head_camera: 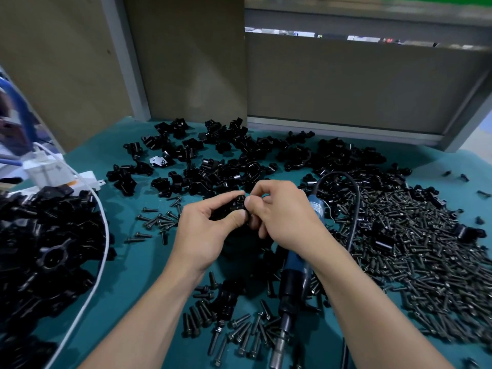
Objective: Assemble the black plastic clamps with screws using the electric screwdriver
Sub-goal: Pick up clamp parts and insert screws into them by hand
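Observation:
My left hand [205, 230] grips a black plastic clamp [235, 207] above the middle of the teal table. My right hand [282, 217] meets it from the right, thumb and fingertips pinching at the clamp's top; what it pinches is mostly hidden. The blue and black electric screwdriver [295, 275] lies on the table under my right forearm, its metal tip pointing toward me. A big heap of dark screws [415, 241] covers the right side. Loose screws [239, 334] also lie near the front.
Loose black clamp parts [239, 161] are scattered across the back of the teal table [127, 267]. A pile of black pieces [45, 249] fills the left side, crossed by a white cable [103, 235]. The screwdriver's black cord [355, 209] loops at the right. Grey panels stand behind.

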Tool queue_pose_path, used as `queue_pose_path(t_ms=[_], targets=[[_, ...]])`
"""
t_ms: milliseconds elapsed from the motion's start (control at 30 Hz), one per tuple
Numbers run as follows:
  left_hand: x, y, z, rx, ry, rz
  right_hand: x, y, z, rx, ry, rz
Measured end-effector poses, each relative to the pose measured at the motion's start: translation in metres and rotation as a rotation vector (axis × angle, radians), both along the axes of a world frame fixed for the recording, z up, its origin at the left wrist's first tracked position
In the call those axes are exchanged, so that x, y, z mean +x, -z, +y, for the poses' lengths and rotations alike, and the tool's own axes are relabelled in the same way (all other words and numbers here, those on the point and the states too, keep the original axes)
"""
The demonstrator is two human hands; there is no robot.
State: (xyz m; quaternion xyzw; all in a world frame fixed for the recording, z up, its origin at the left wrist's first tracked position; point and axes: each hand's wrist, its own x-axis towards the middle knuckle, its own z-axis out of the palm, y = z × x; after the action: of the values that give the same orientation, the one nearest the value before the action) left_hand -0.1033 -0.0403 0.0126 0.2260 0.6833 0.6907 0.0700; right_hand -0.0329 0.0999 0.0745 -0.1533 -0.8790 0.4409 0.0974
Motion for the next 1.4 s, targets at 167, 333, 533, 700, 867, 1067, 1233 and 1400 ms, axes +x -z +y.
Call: queue_pose_path(t_ms=[167,333,533,700,867,1067,1233,1400], targets=[[0.002,-0.003,0.001,0.109,0.135,-0.114,0.002,-0.002,0.005,-0.044,-0.046,0.054],[0.001,-0.002,0.001,0.161,0.189,-0.182,0.003,-0.006,0.005,0.047,-0.059,0.052],[0.001,-0.005,0.0,0.175,0.197,-0.199,0.003,-0.007,0.003,0.07,-0.048,0.038],[0.001,-0.004,0.0,0.112,0.038,-0.044,-0.001,0.001,-0.007,0.068,0.061,-0.001],[0.002,-0.005,0.0,0.058,-0.029,0.048,0.001,0.003,-0.007,0.094,0.022,0.025],[0.006,-0.01,0.0,0.069,-0.031,0.042,0.001,0.002,0.002,0.062,-0.038,-0.016],[0.007,-0.012,0.0,0.066,-0.042,0.054,0.001,0.005,0.0,0.031,0.0,-0.019],[0.007,-0.009,-0.001,0.048,-0.051,0.048,-0.001,0.007,0.0,0.004,-0.025,-0.011]])
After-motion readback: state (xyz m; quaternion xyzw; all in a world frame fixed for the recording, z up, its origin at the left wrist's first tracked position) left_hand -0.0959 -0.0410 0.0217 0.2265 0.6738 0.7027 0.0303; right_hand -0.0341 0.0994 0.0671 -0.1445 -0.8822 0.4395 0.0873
